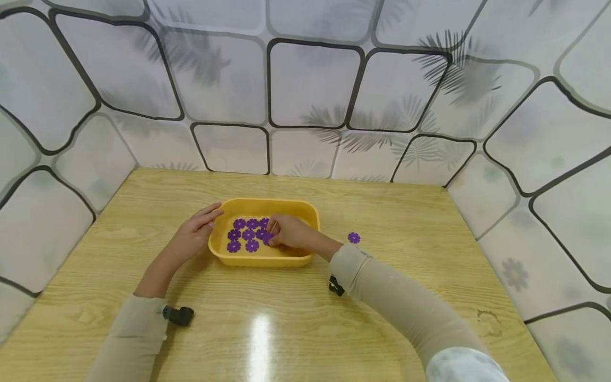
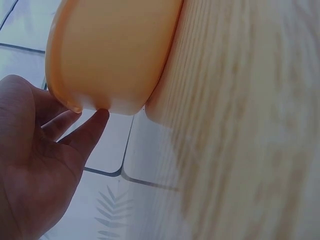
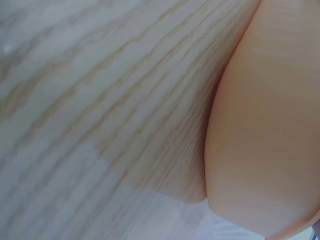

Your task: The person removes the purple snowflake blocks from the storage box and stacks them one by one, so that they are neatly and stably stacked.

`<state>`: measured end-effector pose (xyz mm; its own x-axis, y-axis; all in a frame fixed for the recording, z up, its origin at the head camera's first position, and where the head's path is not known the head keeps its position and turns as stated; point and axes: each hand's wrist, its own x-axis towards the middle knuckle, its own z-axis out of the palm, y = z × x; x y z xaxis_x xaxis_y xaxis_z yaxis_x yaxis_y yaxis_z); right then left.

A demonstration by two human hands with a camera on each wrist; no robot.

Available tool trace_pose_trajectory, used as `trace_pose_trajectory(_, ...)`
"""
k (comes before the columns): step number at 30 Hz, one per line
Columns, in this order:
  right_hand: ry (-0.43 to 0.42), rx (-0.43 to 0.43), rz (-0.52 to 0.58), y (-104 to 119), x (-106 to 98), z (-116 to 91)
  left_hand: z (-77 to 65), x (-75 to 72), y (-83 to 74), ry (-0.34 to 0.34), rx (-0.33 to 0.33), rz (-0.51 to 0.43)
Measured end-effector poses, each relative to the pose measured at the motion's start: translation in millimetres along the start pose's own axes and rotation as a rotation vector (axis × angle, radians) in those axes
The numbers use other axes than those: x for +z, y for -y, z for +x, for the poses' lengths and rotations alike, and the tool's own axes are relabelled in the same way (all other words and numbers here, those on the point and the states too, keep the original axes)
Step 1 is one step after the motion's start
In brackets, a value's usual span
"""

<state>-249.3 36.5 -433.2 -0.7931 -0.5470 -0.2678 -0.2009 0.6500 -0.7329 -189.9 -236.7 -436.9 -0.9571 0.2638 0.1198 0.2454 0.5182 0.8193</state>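
Observation:
A yellow plastic basin (image 1: 267,261) sits on the table with several purple snowflake discs (image 1: 249,234) laid in rows over its left half. My left hand (image 1: 190,237) grips the basin's left end; in the left wrist view, fingers (image 2: 95,131) meet the rim and the outer wall. Reaching in over the right side, my right hand (image 1: 292,232) has its fingers curled and pinches a purple disc (image 1: 268,239) beside the rows. That disc is partly hidden by the fingers. Only the basin's outer wall (image 3: 265,125) and the tabletop fill most of the right wrist view.
One loose purple disc (image 1: 354,237) lies on the wooden table (image 1: 215,345), to the right of the basin. A patterned wall covering (image 1: 315,85) rises behind the table and along both sides. Black wrist cameras (image 1: 179,315) sit on both sleeves.

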Motion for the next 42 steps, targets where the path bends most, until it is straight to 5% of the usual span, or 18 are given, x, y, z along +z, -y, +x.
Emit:
trace_pose_trajectory(14,0.054,-0.048,0.419,3.5,-5.4,-5.7,-0.4,-1.1,-2.3,0.002,-0.008,-0.009)
trace_pose_trajectory(31,0.065,-0.091,0.598,2.1,-32.8,-28.5,-0.3,-0.7,-2.6,0.011,-0.019,-0.024)
trace_pose_trajectory(42,0.056,-0.065,0.551,-10.2,-45.4,-44.6,-0.6,-0.1,-2.4,0.002,-0.018,-0.005)
